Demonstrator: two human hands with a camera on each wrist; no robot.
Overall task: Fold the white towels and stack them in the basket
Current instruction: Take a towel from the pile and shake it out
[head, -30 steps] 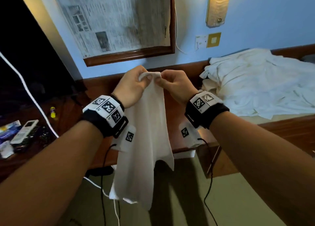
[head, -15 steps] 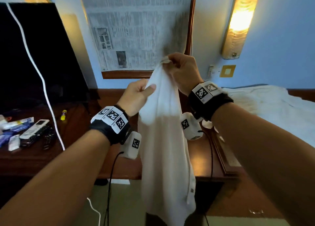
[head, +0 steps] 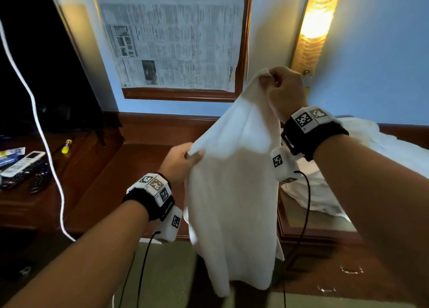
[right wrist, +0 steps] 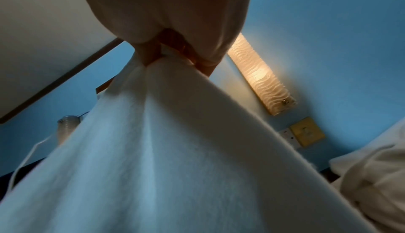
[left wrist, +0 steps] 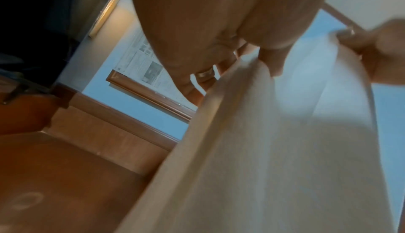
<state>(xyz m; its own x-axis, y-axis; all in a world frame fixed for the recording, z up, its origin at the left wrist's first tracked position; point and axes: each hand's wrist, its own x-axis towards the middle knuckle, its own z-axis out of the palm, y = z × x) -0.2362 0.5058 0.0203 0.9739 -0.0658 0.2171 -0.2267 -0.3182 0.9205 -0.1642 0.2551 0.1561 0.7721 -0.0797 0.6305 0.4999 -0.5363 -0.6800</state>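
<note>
A white towel [head: 234, 191] hangs in the air in front of me, held by both hands. My right hand [head: 272, 80] pinches its top corner high up, near the wall lamp; the right wrist view shows the cloth [right wrist: 175, 150] bunched between the fingertips. Lower and to the left, my left hand [head: 190, 153] pinches the towel's left edge between thumb and fingers, and the left wrist view has that edge [left wrist: 252, 132] running down from the grip. The lower end hangs free above the floor. More white towels [head: 336, 191] lie heaped at the right. No basket is in view.
A dark wooden desk [head: 130, 173] runs under the towel. Remote controls [head: 21, 166] and a yellow tube [head: 66, 146] lie on it at left, by a dark TV screen [head: 34, 63]. A white cable [head: 46, 145] hangs down. A newspaper-covered frame [head: 171, 35] and a lit lamp [head: 313, 26] are on the wall.
My hands have drawn apart: the right stays raised with the top corner, while the left slid down and left along the towel's edge, spreading the cloth wider.
</note>
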